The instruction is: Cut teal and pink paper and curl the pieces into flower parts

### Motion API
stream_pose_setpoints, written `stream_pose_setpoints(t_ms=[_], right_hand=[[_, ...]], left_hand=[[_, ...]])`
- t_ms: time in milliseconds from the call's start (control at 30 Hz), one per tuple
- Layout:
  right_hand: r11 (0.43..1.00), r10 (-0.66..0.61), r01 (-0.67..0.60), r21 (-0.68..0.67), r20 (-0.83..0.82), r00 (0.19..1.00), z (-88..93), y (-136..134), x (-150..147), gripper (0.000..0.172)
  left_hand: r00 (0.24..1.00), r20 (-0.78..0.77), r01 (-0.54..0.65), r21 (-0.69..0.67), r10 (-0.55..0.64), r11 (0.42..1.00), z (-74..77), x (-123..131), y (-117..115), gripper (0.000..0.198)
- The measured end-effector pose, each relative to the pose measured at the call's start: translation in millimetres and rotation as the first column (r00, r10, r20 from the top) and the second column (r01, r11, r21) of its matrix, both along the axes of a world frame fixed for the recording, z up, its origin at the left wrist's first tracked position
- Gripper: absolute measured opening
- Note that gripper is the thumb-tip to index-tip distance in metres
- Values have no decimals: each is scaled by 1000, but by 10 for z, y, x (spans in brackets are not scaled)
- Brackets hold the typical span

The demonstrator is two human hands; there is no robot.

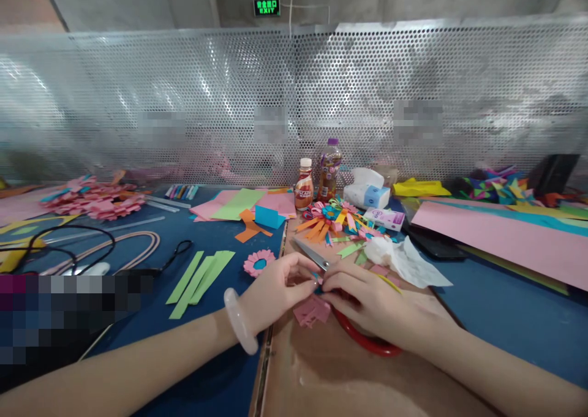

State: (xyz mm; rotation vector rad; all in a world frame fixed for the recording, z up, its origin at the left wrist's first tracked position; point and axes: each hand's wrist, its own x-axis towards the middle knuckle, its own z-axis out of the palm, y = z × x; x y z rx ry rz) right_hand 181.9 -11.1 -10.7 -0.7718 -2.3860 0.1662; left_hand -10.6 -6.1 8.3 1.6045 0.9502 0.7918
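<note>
My left hand (280,285) and my right hand (362,291) meet over the brown board, fingertips pinched together on a small piece of blue and pink paper (318,286), mostly hidden by the fingers. Under my right hand lie scissors with red handles (367,342); their metal blades (310,253) point up and left. Cut pink paper pieces (312,310) lie just below the fingertips. A pink paper flower with a blue centre (260,262) rests on the blue surface beside my left hand. A white bangle (240,321) circles my left wrist.
Green paper strips (202,282) lie to the left. Beyond my hands are colourful paper ribbons (333,215), a crumpled tissue (404,261), a Nescafe bottle (304,187) and a purple-capped bottle (330,169). Large pink sheets (500,233) lie right; pink flowers (98,199) pile at far left.
</note>
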Motion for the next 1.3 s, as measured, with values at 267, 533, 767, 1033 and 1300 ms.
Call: stream_pose_setpoints(t_ms=[267,533,767,1033,1300], right_hand=[[983,-118,112,-144,-32,992,15,-14,3,13],[966,-131,121,-228,-29,991,92,-1,-11,3],[978,-51,37,-204,-63,997,72,37,-2,7],[936,-177,149,-320,-60,982,102,6,-30,6],[886,-252,215,-412,-37,967,116,-2,-37,12]], left_hand=[[1000,-12,11,61,-11,998,-28,-20,-27,19],[998,-17,-54,-16,53,998,-15,-4,21,23],[996,23,-80,-75,82,994,1,-2,17,30],[995,64,-73,-119,81,990,7,-5,9,33],[997,38,-59,-70,62,996,-11,-16,5,31]])
